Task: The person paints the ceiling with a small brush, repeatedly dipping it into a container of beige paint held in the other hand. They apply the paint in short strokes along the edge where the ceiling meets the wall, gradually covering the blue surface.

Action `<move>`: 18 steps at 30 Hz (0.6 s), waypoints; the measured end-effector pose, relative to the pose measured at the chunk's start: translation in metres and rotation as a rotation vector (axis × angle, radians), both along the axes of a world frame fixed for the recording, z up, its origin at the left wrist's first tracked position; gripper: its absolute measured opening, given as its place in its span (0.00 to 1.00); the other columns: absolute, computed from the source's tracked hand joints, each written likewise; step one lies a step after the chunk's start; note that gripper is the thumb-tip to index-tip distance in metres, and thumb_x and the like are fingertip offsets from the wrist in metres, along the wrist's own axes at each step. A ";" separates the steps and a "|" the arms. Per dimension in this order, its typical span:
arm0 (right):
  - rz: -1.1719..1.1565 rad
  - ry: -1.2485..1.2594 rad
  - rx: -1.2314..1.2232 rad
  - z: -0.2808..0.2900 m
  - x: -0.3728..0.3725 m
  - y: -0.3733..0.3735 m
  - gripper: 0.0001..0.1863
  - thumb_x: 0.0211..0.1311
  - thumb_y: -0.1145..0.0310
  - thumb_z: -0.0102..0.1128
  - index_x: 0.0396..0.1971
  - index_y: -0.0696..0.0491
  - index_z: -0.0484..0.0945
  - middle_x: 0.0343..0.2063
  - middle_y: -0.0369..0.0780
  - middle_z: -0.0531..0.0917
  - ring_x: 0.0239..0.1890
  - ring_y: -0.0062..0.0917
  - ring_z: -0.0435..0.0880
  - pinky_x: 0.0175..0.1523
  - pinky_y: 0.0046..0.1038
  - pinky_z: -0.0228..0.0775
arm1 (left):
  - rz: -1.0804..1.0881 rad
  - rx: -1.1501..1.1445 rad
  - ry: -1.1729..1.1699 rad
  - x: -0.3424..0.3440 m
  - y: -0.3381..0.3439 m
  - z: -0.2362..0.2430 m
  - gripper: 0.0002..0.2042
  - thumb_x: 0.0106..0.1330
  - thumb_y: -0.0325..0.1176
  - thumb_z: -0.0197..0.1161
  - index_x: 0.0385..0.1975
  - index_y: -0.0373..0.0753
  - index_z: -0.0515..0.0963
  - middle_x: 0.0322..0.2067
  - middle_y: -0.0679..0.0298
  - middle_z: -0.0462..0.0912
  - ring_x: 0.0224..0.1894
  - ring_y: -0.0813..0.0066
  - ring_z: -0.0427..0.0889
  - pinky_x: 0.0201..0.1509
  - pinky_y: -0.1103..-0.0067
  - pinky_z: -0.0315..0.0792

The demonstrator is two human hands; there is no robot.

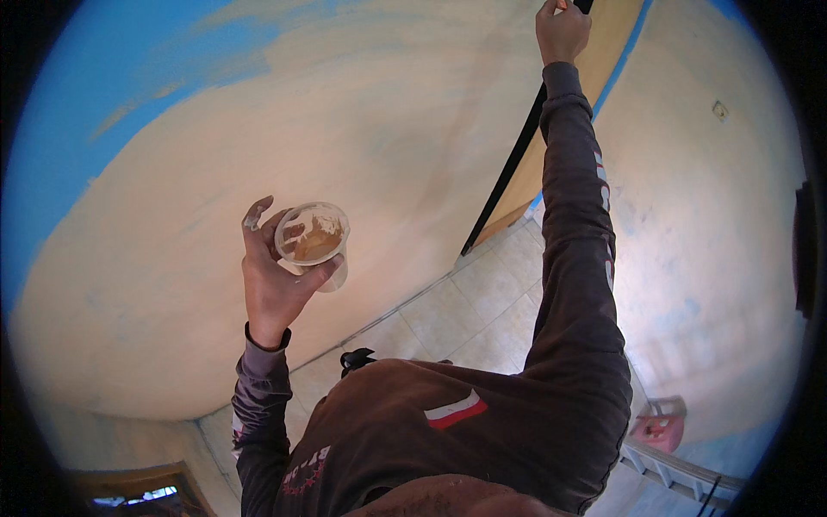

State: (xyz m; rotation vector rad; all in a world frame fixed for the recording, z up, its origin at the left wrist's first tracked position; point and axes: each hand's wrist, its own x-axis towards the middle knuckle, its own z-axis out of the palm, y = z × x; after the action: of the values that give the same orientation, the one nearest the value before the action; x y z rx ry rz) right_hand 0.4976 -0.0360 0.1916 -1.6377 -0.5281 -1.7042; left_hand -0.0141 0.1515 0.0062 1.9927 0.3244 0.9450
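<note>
My left hand (274, 284) is closed round a clear plastic cup (337, 277), thumb on one side and fingers on the other. Cream-coloured paint smears coat the cup's inside, and a pale smudge marks one finger. Far up at the top edge, my right hand (564, 36) is raised at the end of a stretched arm, beside a dark door frame (508, 177). Its fingers are curled together, with a small pale-orange bit showing at the top; what it grips is cut off by the picture's edge. Cream paint partly covers the blue wall (172, 142) ahead.
A light wooden door (517, 202) stands along the dark frame. The right-hand wall has a small socket or switch plate (720, 110). Behind me on the right are a pink plastic stool or chair (662, 428) and a ladder (680, 474). Pale tiles (444, 306) cover the floor.
</note>
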 end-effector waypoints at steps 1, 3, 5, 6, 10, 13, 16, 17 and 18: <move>-0.026 0.001 0.000 0.001 0.003 0.004 0.16 0.70 0.64 0.60 0.47 0.61 0.86 0.33 0.51 0.87 0.42 0.48 0.83 0.49 0.45 0.77 | 0.002 0.000 -0.002 0.000 0.000 0.000 0.50 0.49 0.27 0.82 0.71 0.38 0.54 0.57 0.46 0.79 0.59 0.56 0.82 0.63 0.63 0.79; -0.082 0.001 -0.002 0.003 0.007 0.011 0.17 0.70 0.64 0.59 0.47 0.61 0.86 0.32 0.51 0.87 0.42 0.47 0.83 0.50 0.45 0.77 | 0.005 -0.009 0.000 0.000 -0.001 -0.001 0.50 0.49 0.27 0.82 0.71 0.38 0.54 0.57 0.46 0.79 0.59 0.56 0.82 0.63 0.62 0.79; -0.049 0.028 -0.049 0.005 0.008 0.018 0.17 0.70 0.64 0.59 0.47 0.61 0.86 0.32 0.51 0.87 0.43 0.47 0.83 0.50 0.46 0.77 | 0.009 -0.014 0.000 0.001 -0.002 0.000 0.50 0.49 0.27 0.82 0.71 0.38 0.54 0.57 0.46 0.79 0.59 0.56 0.82 0.62 0.62 0.79; -0.034 0.041 -0.074 0.005 0.008 0.022 0.17 0.71 0.64 0.59 0.47 0.61 0.86 0.31 0.51 0.87 0.44 0.47 0.82 0.49 0.47 0.78 | 0.010 -0.017 -0.002 0.001 -0.002 -0.001 0.50 0.49 0.27 0.82 0.71 0.38 0.54 0.57 0.46 0.79 0.59 0.56 0.82 0.62 0.62 0.79; 0.025 0.010 -0.108 0.008 -0.038 0.046 0.15 0.70 0.68 0.59 0.46 0.62 0.86 0.31 0.50 0.86 0.42 0.47 0.80 0.46 0.47 0.78 | 0.030 -0.011 0.012 0.000 -0.001 0.000 0.50 0.49 0.28 0.82 0.71 0.38 0.54 0.57 0.46 0.79 0.59 0.56 0.82 0.62 0.63 0.79; 0.034 -0.018 -0.092 0.009 -0.061 0.059 0.14 0.69 0.69 0.60 0.45 0.62 0.87 0.30 0.49 0.86 0.41 0.46 0.80 0.45 0.46 0.78 | 0.021 -0.012 0.019 0.000 -0.002 0.002 0.50 0.50 0.28 0.82 0.71 0.38 0.54 0.57 0.46 0.79 0.59 0.56 0.82 0.62 0.63 0.80; 0.056 -0.195 -0.099 0.010 -0.076 0.068 0.12 0.66 0.70 0.62 0.42 0.62 0.86 0.30 0.48 0.86 0.41 0.44 0.80 0.44 0.45 0.78 | 0.007 -0.007 0.023 0.002 -0.002 0.004 0.50 0.50 0.28 0.82 0.71 0.37 0.54 0.57 0.46 0.79 0.59 0.57 0.82 0.62 0.63 0.80; 0.078 -0.186 -0.107 0.009 -0.085 0.077 0.12 0.65 0.70 0.62 0.41 0.62 0.86 0.30 0.47 0.86 0.41 0.44 0.80 0.43 0.44 0.78 | 0.014 -0.002 0.024 0.001 -0.001 0.005 0.50 0.50 0.28 0.82 0.71 0.37 0.54 0.57 0.46 0.79 0.58 0.57 0.82 0.62 0.63 0.80; 0.100 -0.177 -0.114 0.009 -0.095 0.085 0.11 0.64 0.71 0.62 0.39 0.63 0.86 0.30 0.47 0.86 0.41 0.44 0.80 0.43 0.44 0.78 | 0.019 0.003 0.026 0.001 -0.001 0.006 0.50 0.50 0.28 0.82 0.71 0.37 0.54 0.56 0.46 0.79 0.58 0.58 0.82 0.62 0.63 0.80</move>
State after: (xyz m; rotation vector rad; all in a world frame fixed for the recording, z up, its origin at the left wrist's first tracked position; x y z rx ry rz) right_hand 0.4026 0.0486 0.2002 -1.5194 -0.7929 -1.7817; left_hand -0.0128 0.1508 0.0119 2.0091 0.3579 0.9324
